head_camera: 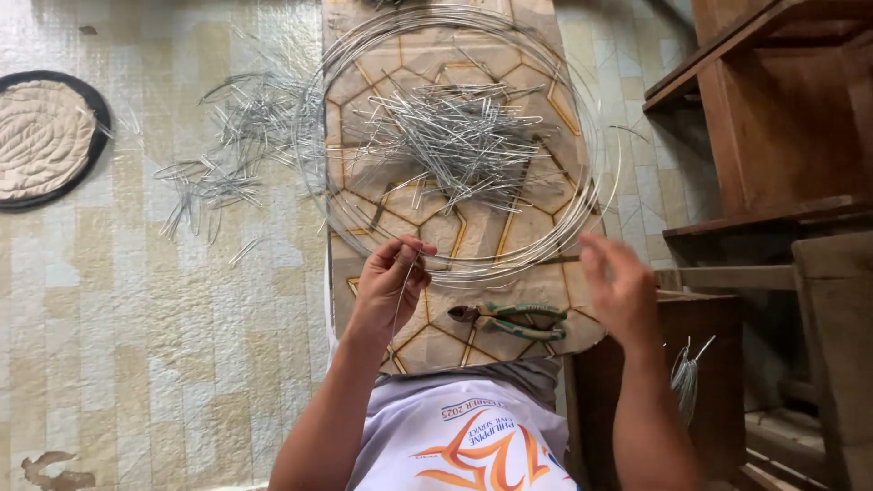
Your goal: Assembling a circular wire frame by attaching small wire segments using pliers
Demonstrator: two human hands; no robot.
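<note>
Seen from the head camera, the work sits on a patterned board (536,314) laid over the tiled floor (136,318). The left hand (389,289) is at the board's near left edge, fingers closed in a pinch on a thin piece of wire (406,284) that runs down from the fingertips. The right hand (620,289) hovers over the board's near right edge, fingers loosely spread and holding nothing; it is blurred, so how wide the fingers stand is hard to judge.

A big coil of wire (459,264) rings the middle of the board, its near curve passing just beyond both hands. Inside the coil lies a heap of bent wire pieces (459,136); a second scatter of wire pieces (232,136) lies off the board's left edge on the floor. Green-handled pliers (514,320) rest on the board's near end, between the two hands and near the right one.

As a judgement, the piece would handle best with the pinch kept close to its end so the thin wire does not swing, and with the right hand taking the free end low, clear of the coil's springy near curve. The cut ends look sharp, so fingertips belong on the shank.
</note>
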